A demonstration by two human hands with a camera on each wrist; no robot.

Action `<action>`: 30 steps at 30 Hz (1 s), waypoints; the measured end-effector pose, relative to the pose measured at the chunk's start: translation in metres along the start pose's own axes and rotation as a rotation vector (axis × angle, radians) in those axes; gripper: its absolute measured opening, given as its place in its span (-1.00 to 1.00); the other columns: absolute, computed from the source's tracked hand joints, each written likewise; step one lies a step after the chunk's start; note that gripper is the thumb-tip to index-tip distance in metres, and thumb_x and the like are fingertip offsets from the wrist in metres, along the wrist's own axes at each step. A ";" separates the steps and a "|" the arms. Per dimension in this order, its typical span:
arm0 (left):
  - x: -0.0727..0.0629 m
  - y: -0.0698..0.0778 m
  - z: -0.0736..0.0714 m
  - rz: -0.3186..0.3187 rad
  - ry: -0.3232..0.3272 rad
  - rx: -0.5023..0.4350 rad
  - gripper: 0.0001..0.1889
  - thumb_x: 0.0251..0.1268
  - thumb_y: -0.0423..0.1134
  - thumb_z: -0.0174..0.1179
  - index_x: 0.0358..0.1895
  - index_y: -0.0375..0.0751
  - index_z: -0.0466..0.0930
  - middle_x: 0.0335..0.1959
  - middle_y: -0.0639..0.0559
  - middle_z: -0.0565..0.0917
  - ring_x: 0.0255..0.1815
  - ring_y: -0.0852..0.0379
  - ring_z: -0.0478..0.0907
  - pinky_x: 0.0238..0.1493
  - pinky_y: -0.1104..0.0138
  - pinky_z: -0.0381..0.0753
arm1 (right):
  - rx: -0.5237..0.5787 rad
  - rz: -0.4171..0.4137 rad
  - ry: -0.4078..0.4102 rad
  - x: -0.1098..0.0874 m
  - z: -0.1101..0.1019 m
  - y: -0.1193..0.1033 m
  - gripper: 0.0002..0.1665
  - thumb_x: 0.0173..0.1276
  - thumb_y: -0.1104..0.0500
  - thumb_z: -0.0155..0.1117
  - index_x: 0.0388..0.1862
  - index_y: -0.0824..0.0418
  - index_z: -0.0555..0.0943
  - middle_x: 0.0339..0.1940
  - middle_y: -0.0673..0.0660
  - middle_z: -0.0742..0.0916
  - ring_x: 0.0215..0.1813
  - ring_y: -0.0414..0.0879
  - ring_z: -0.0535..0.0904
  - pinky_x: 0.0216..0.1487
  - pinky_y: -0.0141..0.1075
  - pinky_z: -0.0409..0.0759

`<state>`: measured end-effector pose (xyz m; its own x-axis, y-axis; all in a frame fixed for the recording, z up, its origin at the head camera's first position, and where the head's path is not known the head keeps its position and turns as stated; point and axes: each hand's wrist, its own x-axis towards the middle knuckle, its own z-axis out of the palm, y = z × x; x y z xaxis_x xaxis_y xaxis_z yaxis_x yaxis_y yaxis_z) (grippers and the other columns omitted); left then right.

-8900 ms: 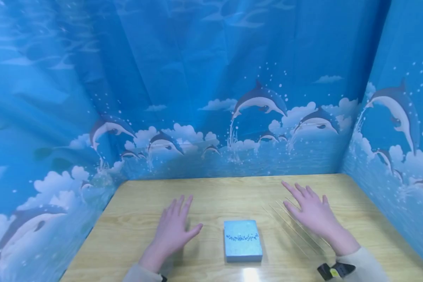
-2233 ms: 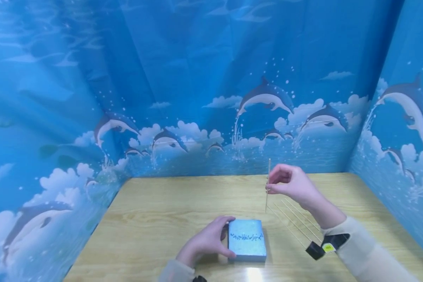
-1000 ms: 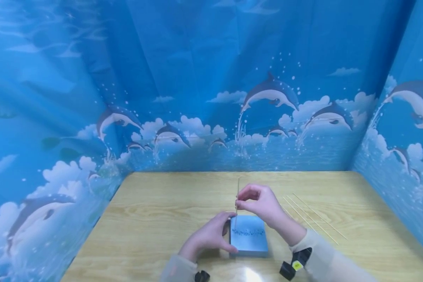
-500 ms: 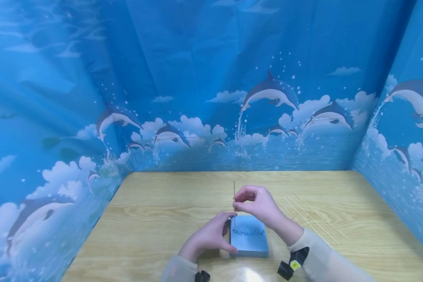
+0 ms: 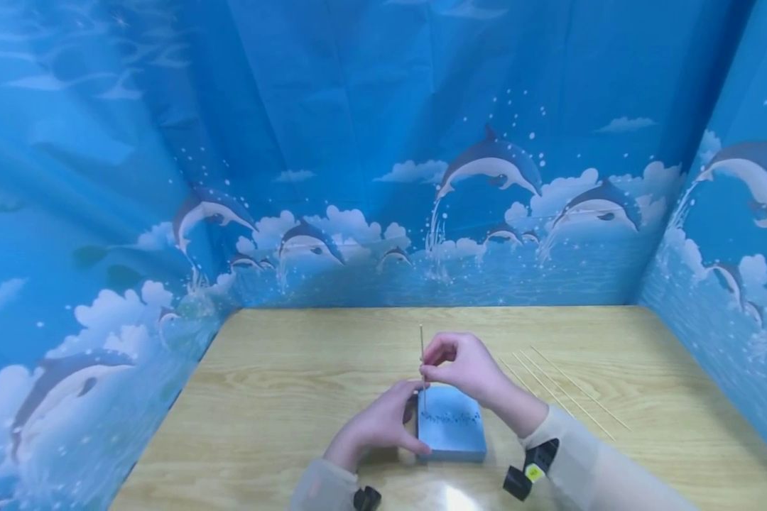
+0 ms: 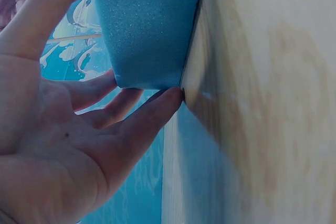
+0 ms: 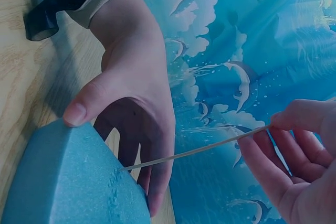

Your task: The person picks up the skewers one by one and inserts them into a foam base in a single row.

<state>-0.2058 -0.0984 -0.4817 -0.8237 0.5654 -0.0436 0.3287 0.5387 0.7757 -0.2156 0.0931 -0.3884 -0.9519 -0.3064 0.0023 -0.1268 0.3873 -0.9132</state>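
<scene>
A blue foam block (image 5: 450, 436) with a row of dark specks across its top lies on the table. My left hand (image 5: 377, 426) grips it from the left, thumb at the near edge and fingers at the far one. In the left wrist view the fingertips press the side of the block (image 6: 147, 30). My right hand (image 5: 466, 369) pinches a thin wooden skewer (image 5: 422, 342) between thumb and fingers, nearly upright over the block's left part. The right wrist view shows the skewer (image 7: 210, 145) slightly bowed, its lower end at the block's speckled top.
Three loose skewers (image 5: 581, 388) lie slanted on the wood-grain table (image 5: 281, 397), right of the block and partly beside the right forearm. A blue dolphin-print curtain (image 5: 358, 177) stands along the table's back and sides.
Both hands were spread and holding nothing at first. The left has since gripped the block; the right has picked up a skewer, brought it left over the block and shifted it slightly further left.
</scene>
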 end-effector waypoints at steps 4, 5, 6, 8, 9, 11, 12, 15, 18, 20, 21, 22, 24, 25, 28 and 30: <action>0.000 0.000 0.000 0.000 -0.001 -0.014 0.08 -0.32 -0.10 0.65 0.43 -0.21 0.29 0.21 -0.03 0.49 0.05 0.18 0.47 0.10 0.41 0.59 | -0.007 -0.004 -0.027 0.001 -0.002 -0.003 -0.87 0.15 0.32 0.43 -0.33 0.25 0.64 -0.41 0.06 0.73 -0.30 -0.08 0.67 -0.21 -0.29 0.70; 0.000 0.000 0.000 0.000 -0.001 -0.016 0.08 -0.31 -0.10 0.65 0.43 -0.20 0.29 0.23 -0.04 0.48 0.10 0.17 0.47 0.14 0.40 0.58 | -0.002 -0.004 -0.037 0.001 -0.003 -0.004 -0.87 0.14 0.33 0.43 -0.34 0.25 0.63 -0.42 0.07 0.72 -0.32 -0.09 0.66 -0.23 -0.29 0.70; 0.000 -0.001 0.000 0.004 -0.001 -0.019 0.08 -0.31 -0.10 0.65 0.43 -0.20 0.29 0.26 -0.05 0.48 0.15 0.14 0.47 0.19 0.38 0.57 | 0.006 -0.004 -0.049 0.001 -0.003 -0.005 -0.87 0.14 0.35 0.43 -0.35 0.27 0.62 -0.42 0.08 0.72 -0.33 -0.10 0.65 -0.24 -0.29 0.71; 0.000 -0.001 0.000 0.010 -0.003 -0.017 0.08 -0.30 -0.08 0.65 0.43 -0.19 0.28 0.32 -0.06 0.45 0.27 0.09 0.43 0.32 0.32 0.51 | 0.022 -0.003 -0.074 0.002 -0.004 -0.006 -0.87 0.14 0.36 0.42 -0.37 0.27 0.61 -0.43 0.09 0.72 -0.35 -0.12 0.64 -0.25 -0.29 0.72; 0.000 -0.001 0.000 0.014 -0.004 -0.015 0.07 -0.30 -0.08 0.64 0.43 -0.18 0.28 0.33 -0.06 0.45 0.31 0.07 0.41 0.36 0.29 0.49 | 0.033 0.002 -0.086 0.003 -0.004 -0.006 -0.87 0.14 0.37 0.41 -0.37 0.27 0.61 -0.43 0.10 0.71 -0.35 -0.11 0.65 -0.25 -0.29 0.73; 0.000 -0.001 0.000 0.027 -0.003 -0.010 0.07 -0.30 -0.08 0.64 0.43 -0.18 0.28 0.34 -0.06 0.44 0.35 0.04 0.39 0.41 0.24 0.44 | 0.042 0.005 -0.106 0.004 -0.005 -0.006 -0.87 0.13 0.38 0.41 -0.39 0.28 0.61 -0.44 0.10 0.72 -0.36 -0.11 0.65 -0.25 -0.29 0.73; 0.000 -0.001 0.000 0.032 -0.003 -0.007 0.06 -0.30 -0.09 0.64 0.42 -0.18 0.29 0.34 -0.06 0.45 0.35 0.03 0.38 0.43 0.22 0.43 | 0.044 0.006 -0.115 0.004 -0.004 -0.005 -0.87 0.13 0.38 0.41 -0.39 0.28 0.61 -0.44 0.10 0.72 -0.36 -0.11 0.65 -0.25 -0.29 0.72; 0.000 0.000 0.000 0.042 -0.006 -0.017 0.05 -0.30 -0.11 0.64 0.41 -0.19 0.30 0.32 -0.06 0.46 0.35 0.02 0.38 0.43 0.20 0.42 | 0.043 0.012 -0.128 0.006 -0.004 -0.004 -0.88 0.12 0.39 0.41 -0.39 0.29 0.61 -0.45 0.10 0.72 -0.36 -0.11 0.65 -0.25 -0.30 0.72; 0.000 0.001 -0.001 0.036 -0.012 -0.035 0.04 -0.29 -0.11 0.64 0.41 -0.17 0.29 0.34 -0.04 0.44 0.37 0.02 0.37 0.45 0.22 0.41 | 0.049 0.020 -0.127 0.007 -0.002 -0.003 -0.88 0.12 0.39 0.40 -0.39 0.31 0.61 -0.45 0.10 0.72 -0.36 -0.11 0.65 -0.25 -0.29 0.72; 0.000 0.001 -0.001 0.031 -0.016 -0.050 0.05 -0.29 -0.12 0.64 0.42 -0.15 0.29 0.36 -0.03 0.43 0.39 0.03 0.36 0.46 0.22 0.40 | 0.051 0.022 -0.121 0.007 -0.002 -0.002 -0.88 0.12 0.40 0.40 -0.39 0.31 0.60 -0.45 0.10 0.72 -0.37 -0.11 0.65 -0.25 -0.29 0.73; 0.000 0.001 -0.001 0.030 -0.018 -0.059 0.05 -0.29 -0.12 0.64 0.42 -0.15 0.28 0.37 -0.03 0.42 0.40 0.03 0.35 0.46 0.23 0.40 | 0.050 0.023 -0.119 0.007 -0.001 -0.001 -0.88 0.12 0.40 0.40 -0.39 0.31 0.60 -0.45 0.10 0.72 -0.37 -0.11 0.65 -0.25 -0.28 0.73; 0.000 0.001 -0.001 0.029 -0.019 -0.069 0.05 -0.29 -0.13 0.64 0.42 -0.14 0.28 0.38 -0.01 0.42 0.40 0.04 0.35 0.46 0.23 0.40 | 0.045 0.022 -0.119 0.007 -0.001 -0.001 -0.88 0.11 0.40 0.40 -0.40 0.31 0.60 -0.46 0.10 0.72 -0.36 -0.11 0.65 -0.25 -0.28 0.73; 0.000 0.001 -0.001 0.030 -0.022 -0.080 0.06 -0.30 -0.14 0.64 0.42 -0.13 0.28 0.38 -0.01 0.42 0.41 0.04 0.35 0.46 0.23 0.39 | 0.034 0.026 -0.122 0.008 0.000 0.000 -0.88 0.11 0.40 0.40 -0.40 0.31 0.61 -0.45 0.09 0.72 -0.35 -0.11 0.64 -0.23 -0.28 0.73; 0.000 0.001 -0.001 0.033 -0.024 -0.087 0.06 -0.30 -0.14 0.64 0.43 -0.12 0.27 0.39 0.00 0.41 0.42 0.04 0.34 0.47 0.23 0.39 | 0.028 0.029 -0.122 0.008 0.000 0.001 -0.87 0.10 0.41 0.40 -0.40 0.30 0.61 -0.45 0.09 0.72 -0.35 -0.11 0.64 -0.23 -0.28 0.73; 0.001 0.001 0.000 0.038 -0.025 -0.088 0.07 -0.30 -0.14 0.64 0.44 -0.11 0.26 0.40 0.00 0.40 0.43 0.04 0.33 0.48 0.21 0.37 | 0.023 0.041 -0.126 0.009 0.000 0.002 -0.87 0.10 0.41 0.40 -0.40 0.30 0.61 -0.44 0.09 0.72 -0.33 -0.12 0.64 -0.20 -0.28 0.73; 0.001 0.000 0.000 0.039 -0.024 -0.076 0.07 -0.30 -0.12 0.64 0.45 -0.11 0.26 0.40 0.00 0.40 0.43 0.04 0.33 0.48 0.21 0.37 | 0.028 0.045 -0.125 0.009 0.000 0.003 -0.87 0.10 0.41 0.40 -0.40 0.30 0.61 -0.44 0.09 0.72 -0.33 -0.12 0.65 -0.19 -0.28 0.74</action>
<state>-0.2063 -0.0980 -0.4813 -0.7995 0.6001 -0.0264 0.3235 0.4672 0.8228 -0.2249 0.0912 -0.3907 -0.9139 -0.3963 -0.0878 -0.0758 0.3791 -0.9223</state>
